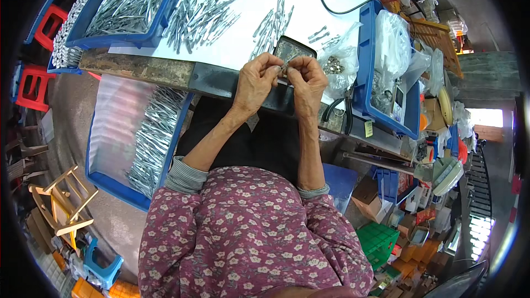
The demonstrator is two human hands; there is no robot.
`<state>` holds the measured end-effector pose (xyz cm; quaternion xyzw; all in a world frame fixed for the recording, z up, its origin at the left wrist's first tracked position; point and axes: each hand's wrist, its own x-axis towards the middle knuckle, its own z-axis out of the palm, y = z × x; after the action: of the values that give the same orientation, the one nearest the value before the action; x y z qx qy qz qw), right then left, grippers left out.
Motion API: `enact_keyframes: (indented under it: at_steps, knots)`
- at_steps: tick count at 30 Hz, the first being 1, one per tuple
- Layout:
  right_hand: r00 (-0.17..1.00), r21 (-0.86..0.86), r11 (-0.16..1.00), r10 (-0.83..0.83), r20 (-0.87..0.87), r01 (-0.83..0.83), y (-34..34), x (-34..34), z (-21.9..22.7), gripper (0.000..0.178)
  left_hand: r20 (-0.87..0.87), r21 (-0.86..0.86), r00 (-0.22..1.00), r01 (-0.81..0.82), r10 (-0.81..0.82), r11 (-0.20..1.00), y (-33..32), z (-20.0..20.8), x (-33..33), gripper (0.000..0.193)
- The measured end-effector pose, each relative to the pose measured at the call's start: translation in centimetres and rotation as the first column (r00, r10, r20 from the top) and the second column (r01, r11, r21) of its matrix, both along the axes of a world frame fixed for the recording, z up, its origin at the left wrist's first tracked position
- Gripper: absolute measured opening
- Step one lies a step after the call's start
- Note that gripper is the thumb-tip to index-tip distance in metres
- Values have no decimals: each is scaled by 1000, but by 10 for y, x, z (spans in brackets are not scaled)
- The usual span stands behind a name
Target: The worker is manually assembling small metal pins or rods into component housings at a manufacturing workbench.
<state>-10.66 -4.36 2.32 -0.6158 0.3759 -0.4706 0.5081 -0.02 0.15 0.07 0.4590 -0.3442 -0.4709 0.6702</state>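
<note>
Seated at a cluttered workbench point(165, 72), a person in a floral top brings both hands together over the bench's dark front edge. The left hand point(255, 81) and the right hand point(307, 80) are each curled nearly closed, fingertips pinched from either side on one small metal piece point(284, 68) held between them; it is too small to tell exactly what kind of part it is, though it looks like the slender silver pieces lying around. Just behind the hands sits a dark square tray point(293, 49), and beside it to the right a clear plastic bag of small metal parts point(334, 65). Loose silver metal strips point(200, 17) lie fanned across the white benchtop, with a smaller cluster point(271, 25) near the tray. A blue bin point(132, 3) heaped with the same strips stands at the far left of the bench, and another blue bin point(135, 143), lower down at the person's left, holds a row of them along its right side. A third blue bin point(381, 66) to the right carries plastic bags.
</note>
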Motion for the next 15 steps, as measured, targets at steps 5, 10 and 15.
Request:
enact_keyframes:
  at_steps: [5,10,15]
  knots:
    - [1000,7,1000,-9,-4,9,1,0,-1,7,-5,-20,1000,-19,19,1000,1,-2,-1,8]
    - [1000,6,1000,-15,-4,15,1,-1,-4,7,9,4,999,-33,33,999,2,-1,-2,6]
    - [1000,27,1000,1,28,-2,1,-2,-6,7,8,12,999,-36,36,999,3,-1,-1,4]
